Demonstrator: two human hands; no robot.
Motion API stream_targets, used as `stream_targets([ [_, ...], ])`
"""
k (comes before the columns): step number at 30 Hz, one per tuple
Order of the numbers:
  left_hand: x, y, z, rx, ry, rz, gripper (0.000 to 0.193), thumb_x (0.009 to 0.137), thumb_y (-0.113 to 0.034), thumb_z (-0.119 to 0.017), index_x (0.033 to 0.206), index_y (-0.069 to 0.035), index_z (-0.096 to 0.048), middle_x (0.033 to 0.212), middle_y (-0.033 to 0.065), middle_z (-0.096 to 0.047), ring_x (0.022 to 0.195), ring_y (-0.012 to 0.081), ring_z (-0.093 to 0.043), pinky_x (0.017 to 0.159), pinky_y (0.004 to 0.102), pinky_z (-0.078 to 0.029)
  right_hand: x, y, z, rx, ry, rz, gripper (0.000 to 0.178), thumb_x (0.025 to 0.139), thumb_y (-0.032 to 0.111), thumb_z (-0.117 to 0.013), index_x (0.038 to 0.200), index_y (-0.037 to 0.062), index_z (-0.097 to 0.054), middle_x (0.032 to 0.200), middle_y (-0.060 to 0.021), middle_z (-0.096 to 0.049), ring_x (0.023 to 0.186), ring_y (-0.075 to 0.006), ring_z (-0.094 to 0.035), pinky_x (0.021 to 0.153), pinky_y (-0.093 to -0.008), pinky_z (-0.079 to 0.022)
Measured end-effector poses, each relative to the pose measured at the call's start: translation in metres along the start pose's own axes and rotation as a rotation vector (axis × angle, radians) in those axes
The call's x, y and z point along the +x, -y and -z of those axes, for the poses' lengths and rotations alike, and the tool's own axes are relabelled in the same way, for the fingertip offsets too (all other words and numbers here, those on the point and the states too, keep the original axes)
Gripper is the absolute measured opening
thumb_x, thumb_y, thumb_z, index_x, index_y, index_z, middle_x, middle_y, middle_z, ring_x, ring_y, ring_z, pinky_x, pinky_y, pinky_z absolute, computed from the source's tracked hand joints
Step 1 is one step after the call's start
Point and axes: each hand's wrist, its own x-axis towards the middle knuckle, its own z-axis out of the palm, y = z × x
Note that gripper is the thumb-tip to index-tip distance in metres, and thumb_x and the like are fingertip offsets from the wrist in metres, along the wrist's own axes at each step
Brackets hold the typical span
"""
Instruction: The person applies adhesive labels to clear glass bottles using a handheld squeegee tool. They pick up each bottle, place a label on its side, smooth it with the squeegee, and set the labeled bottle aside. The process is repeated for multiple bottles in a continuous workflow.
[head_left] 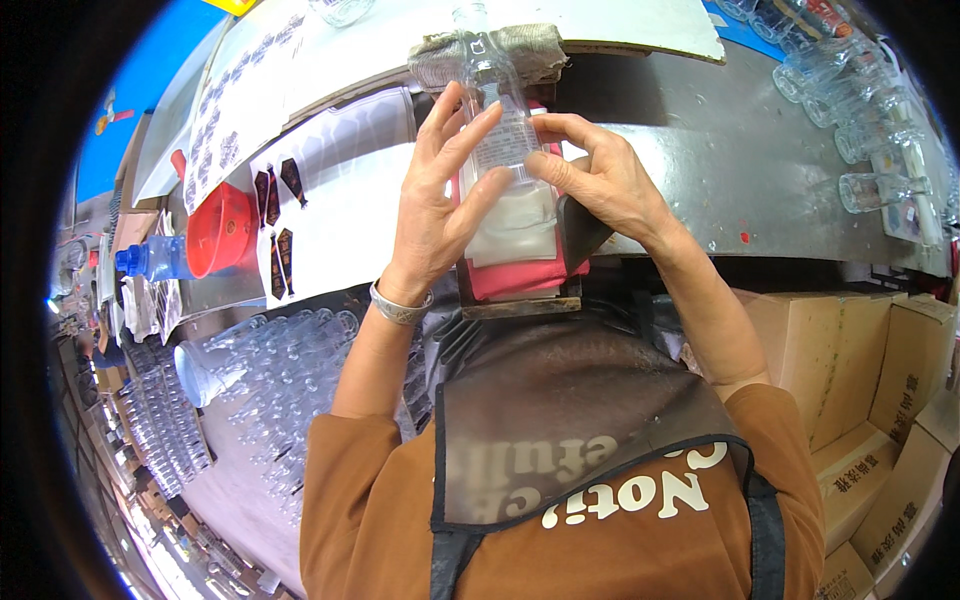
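Observation:
A clear glass bottle (503, 143) with fine print on its side lies in a low holder (520, 308) in front of me, its neck pointing away. A rolled grey cloth (540, 50) supports the neck, and pink cloth (570, 281) lines the holder. My left hand (440, 200) rests along the bottle's left side, fingers and thumb stretched out over the glass. From the right, my right hand (605, 180) grips the bottle, with the thumb on the printed face and the bent fingers at its side. The bottle's underside is hidden.
Dark tie-shaped decals (290, 182) lie on a white sheet (345, 150) at left, near a red bowl (220, 232) and a blue-capped bottle (155, 258). Several clear bottles (290, 370) stand lower left. Glassware (850, 130) lines the far right; cardboard boxes (780, 340) sit below it.

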Motion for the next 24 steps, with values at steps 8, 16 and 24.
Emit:
stream_targets([
  [8,0.002,-0.001,0.000,0.018,0.004,0.006,0.054,0.088,-0.014,-0.074,0.140,-0.014,-0.061,0.159,0.0212,-0.033,0.143,0.0373,-0.041,0.115,0.0453,-0.037,0.005,-0.028,0.003,0.099,-0.034,0.060,0.047,0.098,0.028,-0.068,0.132,-0.0029,-0.058,0.117,-0.0106,-0.067,0.076,-0.0083,-0.065,0.071,-0.0229,-0.052],
  [16,0.002,0.000,-0.002,0.031,-0.007,0.002,0.054,0.088,-0.015,-0.074,0.140,-0.015,-0.061,0.158,0.0197,-0.035,0.142,0.0372,-0.042,0.115,0.0454,-0.038,-0.010,-0.076,0.034,0.799,-0.481,-0.313,0.033,0.105,0.038,-0.052,0.104,0.0067,-0.064,0.087,-0.0075,-0.067,0.066,-0.0135,-0.061,0.058,-0.0272,-0.050],
  [24,0.003,-0.003,0.000,0.041,-0.002,0.003,0.054,0.087,-0.012,-0.074,0.140,-0.015,-0.061,0.158,0.0204,-0.035,0.142,0.0378,-0.042,0.115,0.0455,-0.038,-0.013,-0.005,0.029,0.310,-0.112,0.074,0.029,0.093,0.009,-0.064,0.121,0.0011,-0.064,0.109,-0.0047,-0.067,0.098,-0.0113,-0.063,0.087,-0.0260,-0.052],
])
